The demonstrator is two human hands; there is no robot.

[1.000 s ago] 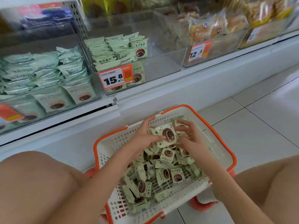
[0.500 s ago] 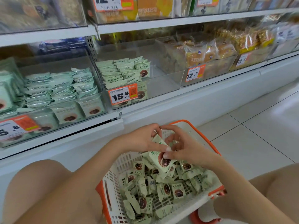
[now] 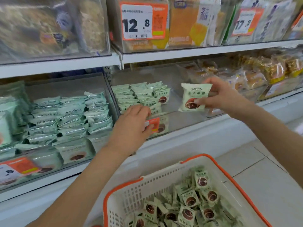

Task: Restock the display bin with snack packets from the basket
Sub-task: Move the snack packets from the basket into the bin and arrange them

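A clear display bin (image 3: 183,123) on the lower shelf holds stacked pale green snack packets (image 3: 141,95) in its left half; its right half is bare. My right hand (image 3: 223,95) holds one green snack packet (image 3: 193,97) upright by its edge, above the bin's bare right half. My left hand (image 3: 132,126) rests on the bin's front wall over the orange price tag (image 3: 154,124), fingers reaching toward the stack, with nothing seen in it. Below, a white basket with an orange rim (image 3: 164,182) holds several more of the same packets (image 3: 188,210).
A neighbouring bin on the left (image 3: 68,118) is full of mint-coloured packets. Bagged bread (image 3: 255,79) fills the bin to the right. The upper shelf (image 3: 180,52) overhangs the bin, carrying bins with price tags (image 3: 137,22). Tiled floor (image 3: 270,177) lies to the right.
Both hands have risen from the basket to the shelf. The right one carried a packet up to the bin; the left let go and moved to the bin's front. The view tilted up.
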